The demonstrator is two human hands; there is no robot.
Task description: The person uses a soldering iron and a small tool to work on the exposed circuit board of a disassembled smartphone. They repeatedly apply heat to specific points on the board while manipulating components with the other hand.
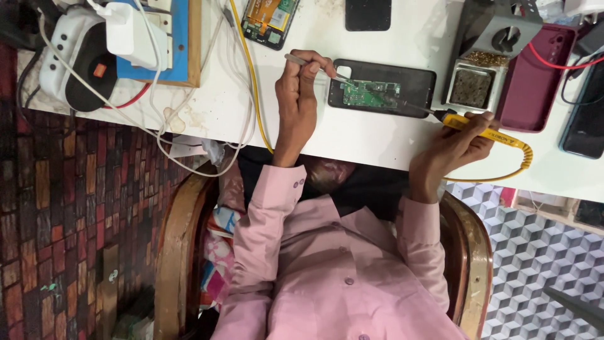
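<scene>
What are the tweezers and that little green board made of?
The tweezers look like metal: thin, grey and shiny. The green board looks like a circuit board, probably a stiff glossy-coated sheet, with tiny silver parts dotted on it. The yellow iron handle looks like plastic, smooth and bright; its dark thin tip looks metal.

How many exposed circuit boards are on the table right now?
2. One green board lies on the black phone at centre, by the tweezers tip; the other sits in the opened device at the top edge. More may lie outside the view.
</scene>
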